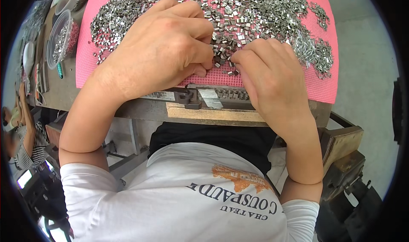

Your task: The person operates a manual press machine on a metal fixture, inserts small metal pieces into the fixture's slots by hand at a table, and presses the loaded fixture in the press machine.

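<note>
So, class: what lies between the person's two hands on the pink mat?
In the head view, small silvery metal pieces lie between the left hand and right hand on the pink mat.

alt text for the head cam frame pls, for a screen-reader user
Seen from above, a person's left hand and right hand meet over a pile of small metal clips spread on a pink mat, fingertips picking at the pieces. A metal rail runs along the workbench edge nearest the person, and a clear plastic tub of similar pieces sits at left.
</note>
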Action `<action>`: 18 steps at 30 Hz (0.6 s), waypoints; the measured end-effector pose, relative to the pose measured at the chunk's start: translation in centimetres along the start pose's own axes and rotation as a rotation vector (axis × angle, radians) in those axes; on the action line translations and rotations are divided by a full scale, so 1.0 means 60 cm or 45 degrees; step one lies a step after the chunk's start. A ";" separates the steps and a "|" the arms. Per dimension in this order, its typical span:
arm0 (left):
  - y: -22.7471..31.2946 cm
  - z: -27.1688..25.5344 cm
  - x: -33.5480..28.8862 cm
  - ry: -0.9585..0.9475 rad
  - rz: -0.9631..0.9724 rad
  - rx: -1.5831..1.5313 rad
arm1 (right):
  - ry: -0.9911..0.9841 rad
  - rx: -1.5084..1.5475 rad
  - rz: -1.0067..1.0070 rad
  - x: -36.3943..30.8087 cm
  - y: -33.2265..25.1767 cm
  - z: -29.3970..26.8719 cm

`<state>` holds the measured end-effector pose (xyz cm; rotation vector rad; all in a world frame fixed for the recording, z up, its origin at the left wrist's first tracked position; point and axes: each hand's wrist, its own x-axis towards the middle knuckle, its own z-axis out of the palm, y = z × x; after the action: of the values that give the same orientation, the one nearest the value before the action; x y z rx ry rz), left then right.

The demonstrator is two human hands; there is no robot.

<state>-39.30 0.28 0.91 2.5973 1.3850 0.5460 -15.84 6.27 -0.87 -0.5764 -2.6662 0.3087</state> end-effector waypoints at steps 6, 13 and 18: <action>0.009 0.001 -0.006 0.024 -0.062 -0.038 | -0.028 0.010 0.000 0.002 -0.002 -0.007; 0.011 0.009 -0.017 0.058 -0.213 -0.099 | -0.134 -0.003 0.009 0.014 -0.003 -0.019; 0.018 0.008 -0.020 0.093 -0.144 -0.008 | -0.190 0.070 0.028 0.033 0.007 -0.021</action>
<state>-38.87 -1.30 0.47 2.4985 1.5384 0.6329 -16.82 7.63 0.76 -0.5874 -2.7854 0.4457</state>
